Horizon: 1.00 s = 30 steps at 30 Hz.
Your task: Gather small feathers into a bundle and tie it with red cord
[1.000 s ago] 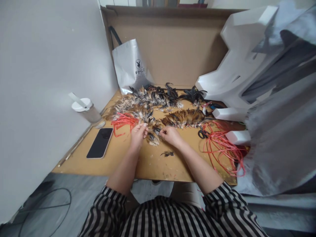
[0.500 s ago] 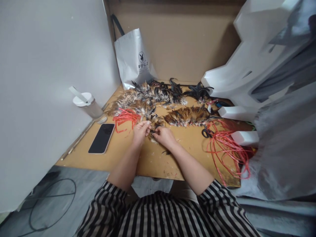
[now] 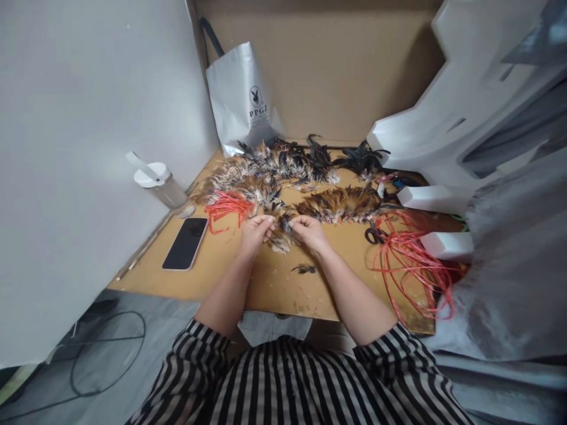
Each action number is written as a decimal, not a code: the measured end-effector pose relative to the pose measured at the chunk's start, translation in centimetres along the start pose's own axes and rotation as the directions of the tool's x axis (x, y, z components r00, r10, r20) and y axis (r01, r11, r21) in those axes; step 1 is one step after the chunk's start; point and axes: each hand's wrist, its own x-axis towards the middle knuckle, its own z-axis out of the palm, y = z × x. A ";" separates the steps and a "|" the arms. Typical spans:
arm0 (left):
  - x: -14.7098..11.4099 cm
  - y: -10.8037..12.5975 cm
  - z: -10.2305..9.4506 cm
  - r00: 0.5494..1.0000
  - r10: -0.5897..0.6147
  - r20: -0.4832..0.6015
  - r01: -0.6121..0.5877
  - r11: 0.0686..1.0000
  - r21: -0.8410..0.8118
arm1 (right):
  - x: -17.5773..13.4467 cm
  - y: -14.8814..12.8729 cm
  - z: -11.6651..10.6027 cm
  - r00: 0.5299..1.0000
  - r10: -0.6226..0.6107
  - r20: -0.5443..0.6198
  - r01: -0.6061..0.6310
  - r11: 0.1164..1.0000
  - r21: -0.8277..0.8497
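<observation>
My left hand (image 3: 257, 233) is closed in a pinch beside a small cluster of brown and black feathers (image 3: 280, 243). On the other side of the cluster, my right hand (image 3: 310, 231) pinches at a dark feather with thumb and forefinger; the exact grip is too small to make out. Just behind both hands lies a row of brown feathers (image 3: 339, 203). A larger heap of mottled feathers (image 3: 257, 171) spreads at the back left. Next to my left hand is a bundle of short red strips (image 3: 228, 205). One loose dark feather (image 3: 305, 269) rests on the table near my right wrist.
A phone (image 3: 185, 243) and a lidded cup (image 3: 166, 188) stand at the left by the wall. Behind is a silver bag (image 3: 239, 97). To the right lie black-handled scissors (image 3: 374, 235), long red strips (image 3: 407, 265) and white foam-like pieces (image 3: 447, 245). Black feathers (image 3: 363, 158) are at the back.
My right hand has moved away from my left, widening the gap between them and showing more of the feather cluster. My left hand stays pinched in nearly the same place.
</observation>
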 end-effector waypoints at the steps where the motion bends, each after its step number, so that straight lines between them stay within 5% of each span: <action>1: -0.1 0.0 0.0 1.000 -0.013 0.020 0.013 0.999 0.032 | 0.0 -0.1 0.1 1.000 -0.002 -0.003 0.002 0.999 0.043; 13: -0.7 0.0 0.5 0.981 -0.132 0.144 0.106 0.979 0.174 | -0.2 0.5 0.4 0.981 -0.189 0.048 0.192 0.979 -0.063; 19: -0.7 0.1 0.1 0.982 -0.110 0.151 0.085 0.983 0.165 | -0.5 -0.5 -0.5 0.979 -0.147 0.142 0.183 0.942 -0.280; 25: -0.3 0.2 -0.5 0.997 -0.066 0.036 0.061 0.991 0.121 | -0.6 -1.2 -2.2 0.907 -0.035 0.420 0.318 0.711 -0.628; 30: -0.2 0.1 -0.6 0.997 -0.058 0.044 0.053 0.993 0.108 | -1.2 -1.5 -1.9 0.909 0.017 0.417 0.367 0.444 -0.818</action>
